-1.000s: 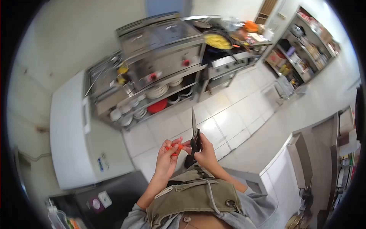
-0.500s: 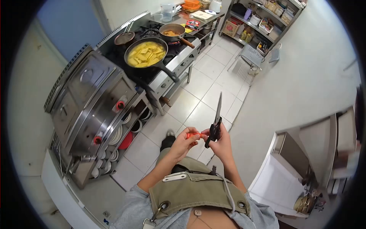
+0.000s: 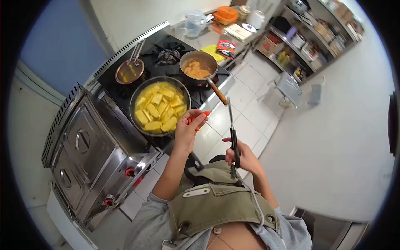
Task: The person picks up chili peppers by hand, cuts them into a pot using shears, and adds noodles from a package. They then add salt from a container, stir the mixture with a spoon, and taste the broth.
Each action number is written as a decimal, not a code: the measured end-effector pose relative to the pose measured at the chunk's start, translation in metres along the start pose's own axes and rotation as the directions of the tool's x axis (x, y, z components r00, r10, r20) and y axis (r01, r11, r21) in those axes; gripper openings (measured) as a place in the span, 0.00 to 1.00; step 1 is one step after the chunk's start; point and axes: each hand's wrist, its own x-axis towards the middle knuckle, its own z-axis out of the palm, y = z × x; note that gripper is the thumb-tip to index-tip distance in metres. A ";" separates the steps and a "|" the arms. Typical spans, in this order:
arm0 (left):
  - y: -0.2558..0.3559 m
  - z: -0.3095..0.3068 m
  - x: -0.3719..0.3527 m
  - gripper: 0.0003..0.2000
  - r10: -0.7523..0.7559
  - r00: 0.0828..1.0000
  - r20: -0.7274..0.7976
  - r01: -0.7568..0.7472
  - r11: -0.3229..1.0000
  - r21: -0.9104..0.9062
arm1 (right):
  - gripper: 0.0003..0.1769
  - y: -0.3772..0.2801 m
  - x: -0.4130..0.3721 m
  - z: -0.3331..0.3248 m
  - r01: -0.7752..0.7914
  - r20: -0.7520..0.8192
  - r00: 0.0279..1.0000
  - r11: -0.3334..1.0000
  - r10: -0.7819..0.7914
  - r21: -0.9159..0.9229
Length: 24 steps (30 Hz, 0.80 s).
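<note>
My left hand (image 3: 189,129) is closed on a small bright red-orange item (image 3: 206,113), its tip poking out past the fingertips; its kind I cannot make out. That hand is beside the right edge of a large dark frying pan (image 3: 132,109), where yellow pieces (image 3: 157,109) lie in yellowish liquid. To its right, my right hand (image 3: 243,157) grips black-handled scissors (image 3: 234,143), blades pointing up and away from me. Beyond the hands, a smaller pan with a wooden handle (image 3: 217,92) holds orange-brown food (image 3: 196,70) in liquid.
The black stove (image 3: 156,62) also bears a small copper-coloured pan (image 3: 130,73). On the left stands a steel appliance with lids (image 3: 85,139). Behind the stove are a clear jug (image 3: 194,25), orange containers (image 3: 225,15) and a red packet (image 3: 226,48). Shelves (image 3: 310,35) and a grey chair (image 3: 288,87) stand farther back.
My view has moved closer to the stove. My hands have separated: the left, with the red-orange item, has come up beside the large pan, while the right keeps the scissors.
</note>
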 end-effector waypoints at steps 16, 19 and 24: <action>-0.029 0.056 0.192 0.08 0.206 0.805 -0.557 -0.238 0.971 0.015 | 0.32 -0.075 0.276 -0.162 0.234 0.671 0.724 0.857 0.162 -0.460; -0.033 0.070 0.216 0.08 0.236 0.798 -0.554 -0.249 0.967 0.053 | 0.33 -0.086 0.298 -0.185 0.284 0.696 0.697 0.825 0.171 -0.488; -0.036 0.085 0.244 0.09 0.282 0.759 -0.587 -0.258 0.958 0.127 | 0.33 -0.084 0.329 -0.211 0.293 0.730 0.661 0.838 0.171 -0.461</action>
